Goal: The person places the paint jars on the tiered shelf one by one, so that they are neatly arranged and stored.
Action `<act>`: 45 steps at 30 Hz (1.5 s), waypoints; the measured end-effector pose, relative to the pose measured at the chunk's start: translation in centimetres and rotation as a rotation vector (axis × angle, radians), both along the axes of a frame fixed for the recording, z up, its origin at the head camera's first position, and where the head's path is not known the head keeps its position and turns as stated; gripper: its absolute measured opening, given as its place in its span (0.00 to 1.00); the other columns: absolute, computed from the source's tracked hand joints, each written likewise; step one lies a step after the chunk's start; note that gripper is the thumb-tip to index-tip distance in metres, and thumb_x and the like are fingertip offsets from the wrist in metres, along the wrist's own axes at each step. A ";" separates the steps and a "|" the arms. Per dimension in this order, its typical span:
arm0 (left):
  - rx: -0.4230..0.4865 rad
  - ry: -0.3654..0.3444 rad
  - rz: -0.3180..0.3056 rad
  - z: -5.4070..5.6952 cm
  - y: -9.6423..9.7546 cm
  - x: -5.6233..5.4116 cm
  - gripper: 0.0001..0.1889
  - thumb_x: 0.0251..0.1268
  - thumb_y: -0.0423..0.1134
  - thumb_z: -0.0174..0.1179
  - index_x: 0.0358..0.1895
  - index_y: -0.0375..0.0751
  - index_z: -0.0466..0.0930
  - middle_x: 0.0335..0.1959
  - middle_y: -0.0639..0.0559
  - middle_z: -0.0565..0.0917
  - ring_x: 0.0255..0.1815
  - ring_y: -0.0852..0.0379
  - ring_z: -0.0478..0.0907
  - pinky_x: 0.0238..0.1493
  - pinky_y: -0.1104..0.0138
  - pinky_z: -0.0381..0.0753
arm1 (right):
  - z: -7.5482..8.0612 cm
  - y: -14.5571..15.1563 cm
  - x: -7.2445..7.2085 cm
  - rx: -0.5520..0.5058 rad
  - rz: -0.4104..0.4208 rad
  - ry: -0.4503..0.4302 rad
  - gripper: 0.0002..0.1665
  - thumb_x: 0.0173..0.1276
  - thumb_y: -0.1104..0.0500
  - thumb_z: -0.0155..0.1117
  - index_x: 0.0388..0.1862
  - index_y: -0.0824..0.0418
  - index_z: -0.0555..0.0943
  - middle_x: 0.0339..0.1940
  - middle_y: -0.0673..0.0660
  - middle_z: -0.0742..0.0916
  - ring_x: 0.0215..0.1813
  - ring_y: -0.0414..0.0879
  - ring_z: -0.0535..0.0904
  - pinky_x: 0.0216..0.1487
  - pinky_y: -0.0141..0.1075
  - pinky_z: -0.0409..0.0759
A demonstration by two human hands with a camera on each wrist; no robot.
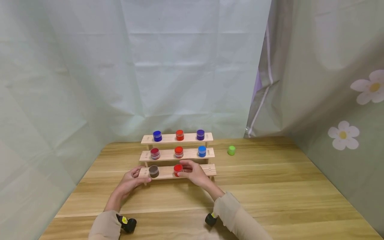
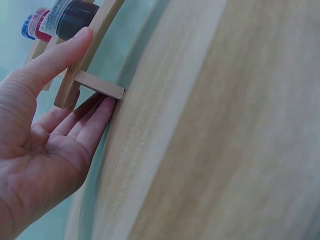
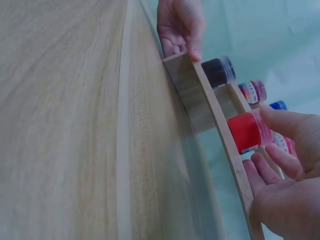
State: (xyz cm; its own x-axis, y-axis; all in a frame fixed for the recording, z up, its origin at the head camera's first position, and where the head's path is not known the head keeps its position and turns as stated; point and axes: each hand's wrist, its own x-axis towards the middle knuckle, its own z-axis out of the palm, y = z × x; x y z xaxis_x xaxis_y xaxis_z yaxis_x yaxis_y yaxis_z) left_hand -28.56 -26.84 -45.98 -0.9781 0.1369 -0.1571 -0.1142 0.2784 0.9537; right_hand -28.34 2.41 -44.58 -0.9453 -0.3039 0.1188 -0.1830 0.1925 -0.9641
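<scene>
A three-tier wooden rack (image 1: 166, 172) carries small paint jars with clear lids. My left hand (image 1: 131, 181) holds the left end of its lowest shelf. In the left wrist view, the thumb lies over the shelf edge beside a dark jar (image 2: 75, 20), with the fingers below by the wooden leg (image 2: 100, 84). My right hand (image 1: 194, 172) holds a red paint jar (image 1: 178, 169) standing at the middle of the lowest shelf. In the right wrist view, the thumb touches the lid of that red jar (image 3: 245, 132), and the fingers curl at its other side.
Dark red (image 1: 155, 153), red (image 1: 178, 152) and light blue (image 1: 202, 151) jars stand on the middle shelf. The top shelf bears blue (image 1: 157, 136), red (image 1: 179, 135) and purple (image 1: 200, 134) ones. A green jar (image 1: 231, 150) sits on the wooden table (image 1: 270, 186), right of the rack. Curtains (image 1: 192, 66) hang behind.
</scene>
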 end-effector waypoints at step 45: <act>0.018 -0.003 0.007 0.1 0.1 0.1 0.48 0.57 0.36 0.69 0.76 0.29 0.47 0.72 0.27 0.62 0.51 0.66 0.75 0.48 0.77 0.79 | 5.3 11.0 -1.2 -0.142 -0.318 0.120 0.29 0.68 0.63 0.63 0.67 0.68 0.70 0.64 0.69 0.78 0.64 0.58 0.75 0.54 0.21 0.75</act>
